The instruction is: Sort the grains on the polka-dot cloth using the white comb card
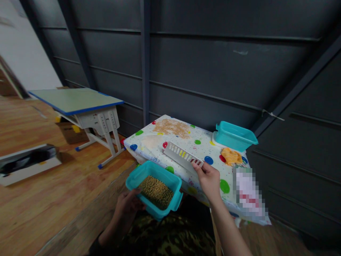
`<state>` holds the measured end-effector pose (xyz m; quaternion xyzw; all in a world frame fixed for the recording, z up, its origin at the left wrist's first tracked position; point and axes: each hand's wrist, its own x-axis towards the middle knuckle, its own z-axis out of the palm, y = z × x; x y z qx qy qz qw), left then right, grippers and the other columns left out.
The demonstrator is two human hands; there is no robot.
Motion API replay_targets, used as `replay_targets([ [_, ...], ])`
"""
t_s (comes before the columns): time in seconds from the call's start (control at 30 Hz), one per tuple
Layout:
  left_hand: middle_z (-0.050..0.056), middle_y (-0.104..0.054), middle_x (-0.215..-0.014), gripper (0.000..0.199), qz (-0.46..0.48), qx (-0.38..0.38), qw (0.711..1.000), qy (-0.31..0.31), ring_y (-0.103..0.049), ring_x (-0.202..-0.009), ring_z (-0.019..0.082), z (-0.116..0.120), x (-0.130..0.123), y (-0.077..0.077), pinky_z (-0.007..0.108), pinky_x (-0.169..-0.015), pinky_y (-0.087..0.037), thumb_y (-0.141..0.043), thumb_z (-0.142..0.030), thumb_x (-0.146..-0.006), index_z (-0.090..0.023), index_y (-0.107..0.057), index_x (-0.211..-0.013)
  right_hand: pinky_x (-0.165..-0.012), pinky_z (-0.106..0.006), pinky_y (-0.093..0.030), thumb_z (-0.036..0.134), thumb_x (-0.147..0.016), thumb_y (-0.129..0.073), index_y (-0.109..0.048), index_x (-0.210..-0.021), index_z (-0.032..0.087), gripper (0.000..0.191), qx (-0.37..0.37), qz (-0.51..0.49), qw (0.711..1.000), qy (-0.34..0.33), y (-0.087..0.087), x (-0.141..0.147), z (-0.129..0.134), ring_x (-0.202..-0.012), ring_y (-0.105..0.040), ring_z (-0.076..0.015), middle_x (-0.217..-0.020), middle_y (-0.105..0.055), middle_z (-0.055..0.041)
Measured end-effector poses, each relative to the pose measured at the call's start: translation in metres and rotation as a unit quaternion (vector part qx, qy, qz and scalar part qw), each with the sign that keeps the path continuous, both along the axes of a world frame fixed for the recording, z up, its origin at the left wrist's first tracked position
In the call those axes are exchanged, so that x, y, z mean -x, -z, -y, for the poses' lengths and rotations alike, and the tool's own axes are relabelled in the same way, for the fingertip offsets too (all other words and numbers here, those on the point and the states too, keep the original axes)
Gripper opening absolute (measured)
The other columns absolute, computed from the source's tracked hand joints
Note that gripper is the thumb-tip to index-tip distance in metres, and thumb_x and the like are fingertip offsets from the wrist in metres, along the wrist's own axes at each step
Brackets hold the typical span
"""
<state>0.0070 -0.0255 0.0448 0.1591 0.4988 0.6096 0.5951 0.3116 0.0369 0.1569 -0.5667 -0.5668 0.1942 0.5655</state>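
Note:
A teal plastic box (154, 169) with green-yellow beans (157, 191) inside is held at the table's front edge. My left hand (129, 202) grips its near left rim. My right hand (209, 177) is closed on the right end of a long white slotted tool (181, 155), which lies low over the dotted tablecloth (197, 151). Past the tool, pale beans (173, 128) are spread across the far left of the cloth. A patch of fine pale grains (151, 141) lies between the beans and the box.
A second teal box (234, 136) stands at the table's back right, with an orange cloth (231, 155) in front. A blurred-out packet (249, 193) lies at the right edge. To the left are a blue-edged desk (80, 99) and a white open box (29, 165) on the floor.

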Motion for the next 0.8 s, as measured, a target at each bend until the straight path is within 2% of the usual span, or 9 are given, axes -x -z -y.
replay_targets([
  [0.07,0.002,-0.071,-0.051,0.051,0.003,-0.002,1.000,0.001,-0.067,-0.047,0.019,0.000,0.000,0.001,0.029,-0.050,-0.057,-0.119,-0.045,-0.063,-0.022,-0.074,-0.055,-0.062,-0.033,-0.037,0.091,-0.096,-0.080,-0.060,-0.063,0.029,0.073,-0.012,0.004,0.999,0.034,0.000,0.003,-0.012,-0.066,-0.046,-0.0197,-0.060,-0.054,0.0012],
  [0.13,0.003,-0.072,-0.051,0.051,0.002,0.000,1.000,-0.007,-0.067,-0.047,0.018,0.000,0.000,0.002,0.029,-0.049,-0.058,-0.120,-0.043,-0.062,-0.022,-0.074,-0.055,-0.064,-0.034,-0.037,0.093,-0.097,-0.074,-0.057,-0.064,0.031,0.073,-0.017,0.012,0.999,0.050,-0.001,0.008,-0.025,-0.066,-0.046,-0.0205,-0.060,-0.055,0.0007],
  [0.37,0.003,-0.066,-0.046,0.055,-0.010,-0.001,1.000,-0.011,-0.064,-0.042,0.018,-0.004,0.000,0.006,0.028,-0.044,-0.054,-0.118,-0.044,-0.064,-0.025,-0.068,-0.050,-0.066,-0.036,-0.033,0.090,-0.096,-0.063,-0.047,-0.064,0.035,0.066,0.000,0.054,0.998,0.034,-0.004,0.029,-0.064,-0.065,-0.040,-0.0204,-0.058,-0.050,0.0014],
  [0.47,0.001,-0.064,-0.045,0.060,0.003,0.006,1.000,-0.018,-0.061,-0.041,0.018,-0.003,0.001,0.007,0.029,-0.043,-0.053,-0.120,-0.043,-0.062,-0.026,-0.064,-0.050,-0.067,-0.036,-0.033,0.087,-0.094,-0.063,-0.045,-0.064,0.035,0.063,0.011,0.060,0.998,0.022,-0.001,0.030,-0.071,-0.065,-0.040,-0.0199,-0.059,-0.046,0.0026],
  [0.6,-0.001,-0.068,-0.051,0.053,0.013,-0.003,1.000,-0.022,-0.064,-0.045,0.018,-0.006,0.006,0.011,0.029,-0.046,-0.055,-0.121,-0.046,-0.060,-0.024,-0.073,-0.061,-0.068,-0.036,-0.034,0.085,-0.094,-0.067,-0.044,-0.065,0.034,0.062,0.010,0.065,0.998,0.003,0.002,0.020,-0.074,-0.066,-0.041,-0.0198,-0.061,-0.045,0.0035],
  [0.73,0.000,-0.066,-0.047,0.053,0.012,0.026,1.000,0.008,-0.063,-0.043,0.022,-0.015,0.017,0.020,0.036,-0.045,-0.057,-0.120,-0.042,-0.053,-0.027,-0.069,-0.057,-0.067,-0.035,-0.033,0.088,-0.093,-0.070,-0.051,-0.067,0.032,0.064,0.012,0.063,0.998,-0.030,-0.001,0.008,-0.076,-0.069,-0.042,-0.0200,-0.062,-0.047,0.0030],
  [0.8,0.001,-0.068,-0.049,0.050,0.013,0.021,1.000,0.018,-0.065,-0.044,0.024,-0.018,0.022,0.025,0.038,-0.047,-0.060,-0.119,-0.044,-0.054,-0.027,-0.072,-0.058,-0.067,-0.034,-0.033,0.089,-0.094,-0.071,-0.055,-0.067,0.032,0.065,0.014,0.055,0.998,-0.041,-0.004,0.006,-0.074,-0.069,-0.043,-0.0200,-0.062,-0.048,0.0027],
])
